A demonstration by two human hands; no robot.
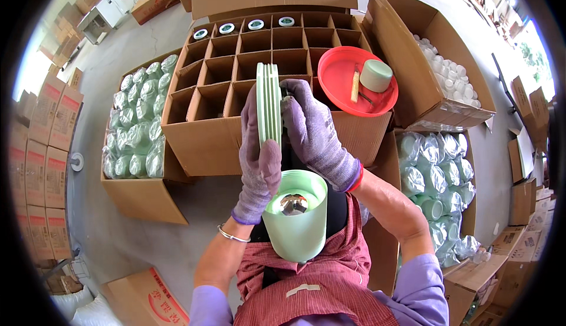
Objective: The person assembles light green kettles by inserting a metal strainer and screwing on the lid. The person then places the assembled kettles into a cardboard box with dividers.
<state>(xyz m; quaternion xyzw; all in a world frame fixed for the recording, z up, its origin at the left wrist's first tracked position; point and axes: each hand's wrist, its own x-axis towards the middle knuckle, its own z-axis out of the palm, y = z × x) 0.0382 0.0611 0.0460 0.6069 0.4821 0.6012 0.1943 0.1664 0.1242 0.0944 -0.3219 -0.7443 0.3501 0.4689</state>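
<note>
Upright between my gloved hands is a light green ribbed piece, seen edge-on, with long parallel ridges; whether it is one part or several stacked together I cannot tell. My left hand grips it from the left, the thumb across its lower end. Fingers curled, my right hand presses against its upper right side; the fingertips are partly hidden. Below, on my lap, stands a light green cylindrical flask body, open at the top, with a shiny mirror-like dome inside. Neither hand touches the flask body.
A divided carton ahead has several white-rimmed round tops in its far row. On its right corner rests a red basin holding a green cup and a yellow-handled tool. Cartons of wrapped green parts and white caps flank it.
</note>
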